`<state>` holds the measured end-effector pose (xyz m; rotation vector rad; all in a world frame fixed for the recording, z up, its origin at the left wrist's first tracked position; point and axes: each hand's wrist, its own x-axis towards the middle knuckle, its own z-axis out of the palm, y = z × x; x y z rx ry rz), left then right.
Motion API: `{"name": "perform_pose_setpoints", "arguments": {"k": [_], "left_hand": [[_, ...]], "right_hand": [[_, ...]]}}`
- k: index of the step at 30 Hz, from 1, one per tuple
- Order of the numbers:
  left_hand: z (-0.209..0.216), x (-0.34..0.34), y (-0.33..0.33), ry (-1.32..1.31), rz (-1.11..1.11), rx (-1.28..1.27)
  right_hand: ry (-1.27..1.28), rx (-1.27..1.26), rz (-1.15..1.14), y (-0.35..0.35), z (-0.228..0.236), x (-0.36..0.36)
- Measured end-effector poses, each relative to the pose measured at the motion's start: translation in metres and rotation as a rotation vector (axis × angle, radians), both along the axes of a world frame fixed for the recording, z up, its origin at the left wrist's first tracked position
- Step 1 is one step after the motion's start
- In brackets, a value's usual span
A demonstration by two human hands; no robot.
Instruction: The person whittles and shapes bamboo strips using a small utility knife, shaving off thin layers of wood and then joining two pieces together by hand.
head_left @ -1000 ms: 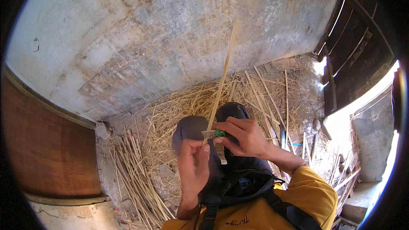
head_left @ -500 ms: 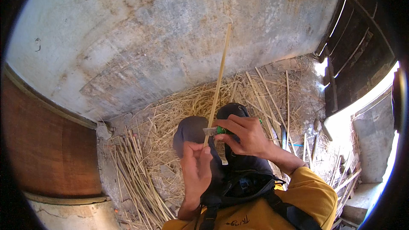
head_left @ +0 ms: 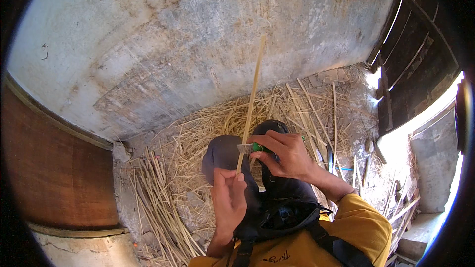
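A long pale strip of bamboo [head_left: 253,96] slants up and away in front of me, its far end over the wall. My left hand [head_left: 229,200] pinches its near end between thumb and fingers. The short flat blade of a knife [head_left: 244,148] lies across the strip just above that pinch. My right hand [head_left: 287,155] is closed round the knife's green handle, mostly hidden by the fingers. Both hands are over my dark-trousered knees [head_left: 222,151].
Curly shavings [head_left: 208,128] cover the floor around my knees. A bundle of thin strips [head_left: 161,200] lies at the left, and longer slats [head_left: 316,113] at the right. A stained wall [head_left: 198,44] rises ahead. An open black waist bag [head_left: 289,215] sits at my lap.
The strip's far end has dipped slightly and shifted a little left. The knife blade has moved a short way up along the strip. My left hand is nearly in place.
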<state>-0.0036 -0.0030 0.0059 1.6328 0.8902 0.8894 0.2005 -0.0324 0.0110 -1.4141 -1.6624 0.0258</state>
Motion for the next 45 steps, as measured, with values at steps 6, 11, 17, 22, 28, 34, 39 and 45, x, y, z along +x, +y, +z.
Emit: {"name": "perform_pose_setpoints", "arguments": {"k": [6,11,17,22,28,34,39,45], "left_hand": [[-0.007,0.000,-0.002,-0.004,0.038,0.047],[-0.014,-0.020,-0.014,0.136,-0.055,-0.040],[-0.020,-0.025,-0.014,0.061,-0.036,-0.128],[-0.020,-0.024,-0.011,-0.038,-0.079,-0.246],[-0.015,-0.020,0.000,0.039,-0.173,-0.203],[0.005,-0.002,0.016,0.080,-0.039,0.176],[0.014,0.002,0.020,0.136,-0.080,0.117],[0.010,0.008,0.017,0.007,0.031,0.132]], "right_hand": [[0.005,-0.018,-0.019,0.003,-0.004,0.004],[0.142,0.061,-0.266,0.025,-0.005,0.044],[0.395,-0.107,-0.195,0.023,0.005,0.049],[0.744,-0.114,0.086,0.022,-0.004,0.025],[0.997,-0.261,0.204,0.018,-0.005,0.017],[0.942,-0.261,0.253,0.016,0.003,0.007],[0.927,-0.247,0.241,0.013,0.007,0.002],[0.398,-0.106,0.185,0.005,0.005,0.009]]}}
